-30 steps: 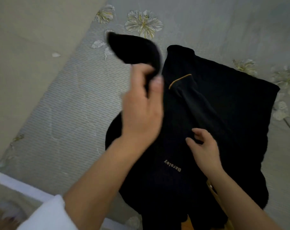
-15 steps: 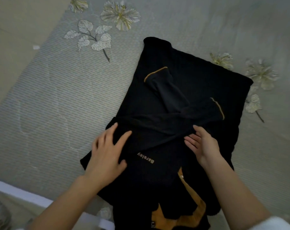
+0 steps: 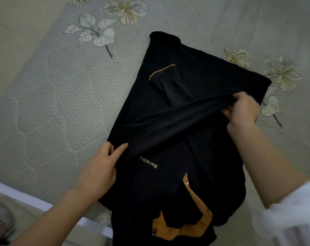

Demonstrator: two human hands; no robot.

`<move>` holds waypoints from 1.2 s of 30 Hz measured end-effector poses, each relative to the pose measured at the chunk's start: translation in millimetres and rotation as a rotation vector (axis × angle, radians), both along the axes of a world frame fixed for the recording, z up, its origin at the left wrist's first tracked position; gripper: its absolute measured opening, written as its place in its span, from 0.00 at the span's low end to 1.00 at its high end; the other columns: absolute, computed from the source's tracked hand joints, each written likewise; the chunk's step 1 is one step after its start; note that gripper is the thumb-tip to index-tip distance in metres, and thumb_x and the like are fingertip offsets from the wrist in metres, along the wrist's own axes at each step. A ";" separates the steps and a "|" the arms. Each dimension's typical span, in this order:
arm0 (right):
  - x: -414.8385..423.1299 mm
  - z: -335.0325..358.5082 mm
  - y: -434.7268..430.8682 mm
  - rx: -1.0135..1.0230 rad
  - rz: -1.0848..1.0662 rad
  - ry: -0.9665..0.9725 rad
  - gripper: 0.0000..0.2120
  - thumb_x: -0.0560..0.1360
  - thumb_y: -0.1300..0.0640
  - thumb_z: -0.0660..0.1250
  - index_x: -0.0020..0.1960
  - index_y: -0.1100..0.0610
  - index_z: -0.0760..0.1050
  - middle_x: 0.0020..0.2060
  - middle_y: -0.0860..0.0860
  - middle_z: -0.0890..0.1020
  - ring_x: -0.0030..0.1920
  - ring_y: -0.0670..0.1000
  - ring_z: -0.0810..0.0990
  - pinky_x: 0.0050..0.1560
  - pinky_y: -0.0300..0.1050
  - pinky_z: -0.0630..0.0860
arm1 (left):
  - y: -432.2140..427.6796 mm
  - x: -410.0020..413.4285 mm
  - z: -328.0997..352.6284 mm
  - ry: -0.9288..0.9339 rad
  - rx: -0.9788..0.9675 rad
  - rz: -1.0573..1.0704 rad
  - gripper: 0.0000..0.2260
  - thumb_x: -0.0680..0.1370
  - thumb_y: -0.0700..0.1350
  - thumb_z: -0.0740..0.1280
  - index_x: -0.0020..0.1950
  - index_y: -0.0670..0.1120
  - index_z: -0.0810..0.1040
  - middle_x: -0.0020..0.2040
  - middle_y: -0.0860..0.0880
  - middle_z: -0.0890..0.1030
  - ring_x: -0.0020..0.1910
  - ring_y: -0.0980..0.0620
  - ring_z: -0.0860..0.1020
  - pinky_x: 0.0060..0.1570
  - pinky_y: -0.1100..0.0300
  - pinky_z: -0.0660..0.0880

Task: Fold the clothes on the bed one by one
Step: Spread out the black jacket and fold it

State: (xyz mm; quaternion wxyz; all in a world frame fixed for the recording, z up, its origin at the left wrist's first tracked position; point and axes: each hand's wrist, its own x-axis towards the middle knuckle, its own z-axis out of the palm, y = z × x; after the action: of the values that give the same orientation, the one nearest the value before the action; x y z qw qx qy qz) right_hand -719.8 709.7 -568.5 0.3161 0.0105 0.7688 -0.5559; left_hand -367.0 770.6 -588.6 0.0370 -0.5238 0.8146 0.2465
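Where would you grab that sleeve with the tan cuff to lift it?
Probably at the tan cuff, pinching from the far end: that end lies free and flat on the black top, while its lower part runs under the other sleeve stretched across it.

- You see a grey-green striped bed cover (image 3: 49,107), with pale embroidered flowers (image 3: 125,9) far and right.
- Beige floor (image 3: 12,43) lies left; a white rail (image 3: 19,195) near left.
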 end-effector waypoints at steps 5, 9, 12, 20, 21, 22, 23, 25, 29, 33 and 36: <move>-29.4 -4.6 32.4 -0.020 -0.057 -0.141 0.05 0.75 0.61 0.60 0.48 0.54 0.73 0.37 0.50 0.76 0.36 0.48 0.76 0.33 0.41 0.74 | 16.8 -8.1 8.7 -0.119 -0.012 -0.154 0.38 0.59 0.31 0.75 0.68 0.48 0.75 0.42 0.45 0.72 0.32 0.49 0.72 0.22 0.59 0.68; -28.0 -28.6 56.5 0.203 0.112 -0.379 0.16 0.77 0.58 0.65 0.63 0.58 0.71 0.53 0.54 0.81 0.50 0.51 0.81 0.43 0.44 0.78 | 32.4 -8.1 -2.1 -0.313 0.048 -0.239 0.44 0.63 0.37 0.75 0.74 0.58 0.63 0.47 0.45 0.73 0.34 0.51 0.73 0.26 0.58 0.73; -27.0 -31.5 45.5 0.206 0.121 -0.277 0.17 0.74 0.63 0.68 0.62 0.59 0.73 0.55 0.56 0.81 0.51 0.54 0.82 0.44 0.46 0.81 | 32.5 -1.6 -10.0 -0.344 0.061 -0.238 0.48 0.72 0.38 0.67 0.73 0.63 0.33 0.54 0.49 0.66 0.39 0.54 0.68 0.32 0.61 0.71; -34.4 -20.2 43.7 0.186 0.072 -0.169 0.14 0.76 0.62 0.61 0.61 0.56 0.71 0.52 0.54 0.79 0.44 0.50 0.78 0.37 0.44 0.76 | 19.2 -8.4 0.7 -0.118 0.184 -0.059 0.29 0.72 0.65 0.52 0.72 0.58 0.65 0.47 0.55 0.70 0.45 0.54 0.77 0.40 0.60 0.73; -32.8 -25.8 51.3 0.252 0.114 -0.186 0.13 0.77 0.61 0.61 0.60 0.55 0.71 0.52 0.54 0.78 0.45 0.51 0.78 0.38 0.43 0.75 | 15.4 -13.2 0.1 0.007 0.098 0.006 0.26 0.73 0.63 0.52 0.65 0.53 0.74 0.47 0.54 0.72 0.46 0.52 0.77 0.42 0.57 0.74; -31.5 -30.8 57.5 0.294 0.148 -0.201 0.13 0.77 0.60 0.62 0.62 0.55 0.71 0.53 0.53 0.79 0.48 0.51 0.79 0.40 0.44 0.76 | 9.9 -18.3 -1.7 0.094 -0.024 0.031 0.23 0.75 0.60 0.53 0.60 0.50 0.76 0.49 0.52 0.73 0.49 0.50 0.75 0.44 0.54 0.75; -30.3 -35.0 60.9 0.307 0.173 -0.198 0.14 0.77 0.59 0.62 0.63 0.55 0.70 0.54 0.53 0.79 0.50 0.52 0.79 0.43 0.44 0.76 | 3.3 -24.0 -4.9 0.126 -0.133 0.029 0.20 0.76 0.57 0.55 0.60 0.48 0.76 0.54 0.50 0.74 0.53 0.48 0.73 0.49 0.51 0.75; -29.0 -38.0 61.3 0.302 0.187 -0.151 0.17 0.77 0.59 0.64 0.65 0.56 0.68 0.57 0.54 0.78 0.52 0.53 0.80 0.45 0.46 0.78 | -11.0 -32.4 -14.1 0.066 -0.182 -0.013 0.20 0.78 0.55 0.59 0.69 0.52 0.70 0.64 0.52 0.73 0.62 0.48 0.66 0.58 0.47 0.69; -31.3 -35.5 55.0 0.276 0.156 -0.067 0.12 0.78 0.63 0.63 0.60 0.56 0.71 0.57 0.55 0.78 0.51 0.54 0.80 0.46 0.48 0.80 | -42.9 -27.8 -32.7 -0.086 -0.186 -0.011 0.16 0.77 0.57 0.64 0.63 0.55 0.75 0.52 0.53 0.80 0.57 0.46 0.69 0.56 0.47 0.58; -35.6 -42.9 54.3 0.377 0.247 0.048 0.16 0.77 0.62 0.64 0.64 0.58 0.69 0.57 0.55 0.77 0.51 0.55 0.79 0.37 0.42 0.77 | -81.5 7.5 -35.3 -0.022 -0.150 0.091 0.13 0.75 0.54 0.66 0.59 0.54 0.74 0.47 0.52 0.79 0.54 0.49 0.67 0.56 0.49 0.57; -25.1 -54.7 61.1 0.486 0.294 0.151 0.24 0.75 0.59 0.67 0.68 0.60 0.64 0.60 0.59 0.76 0.54 0.58 0.79 0.48 0.51 0.79 | -78.7 13.6 -36.9 -0.032 -0.086 0.006 0.22 0.74 0.50 0.66 0.68 0.51 0.69 0.59 0.47 0.75 0.59 0.45 0.65 0.57 0.45 0.62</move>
State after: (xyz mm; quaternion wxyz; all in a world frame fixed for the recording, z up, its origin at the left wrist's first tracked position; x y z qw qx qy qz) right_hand -744.9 770.8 -623.2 0.3236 -0.0669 0.8940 -0.3028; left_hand -353.4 692.0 -625.5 0.0267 -0.5310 0.8223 0.2031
